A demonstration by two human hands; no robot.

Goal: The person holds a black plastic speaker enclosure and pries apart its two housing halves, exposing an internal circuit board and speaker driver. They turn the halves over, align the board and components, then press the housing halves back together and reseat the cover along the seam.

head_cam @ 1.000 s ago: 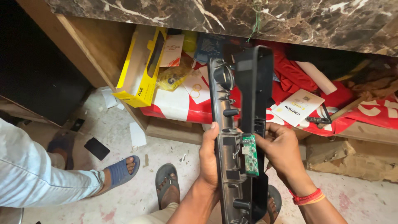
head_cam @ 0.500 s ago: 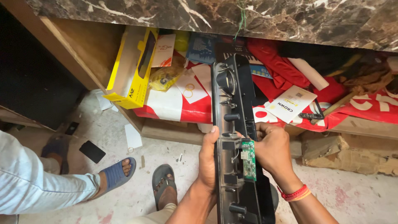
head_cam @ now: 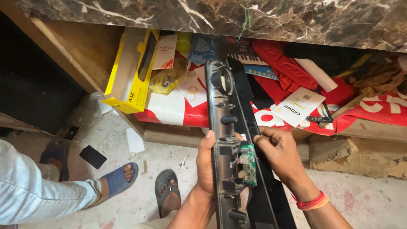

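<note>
The left hand (head_cam: 206,163) grips the long grey plastic panel (head_cam: 224,127) upright over the floor; the right hand (head_cam: 277,154) has its fingertips closed on the panel's edge beside the green circuit board (head_cam: 248,165).

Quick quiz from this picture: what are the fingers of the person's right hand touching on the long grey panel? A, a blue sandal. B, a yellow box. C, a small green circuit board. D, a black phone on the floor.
C: the right hand has its fingertips at the top edge of the small green circuit board set in the long grey panel, which the left hand steadies.
</note>
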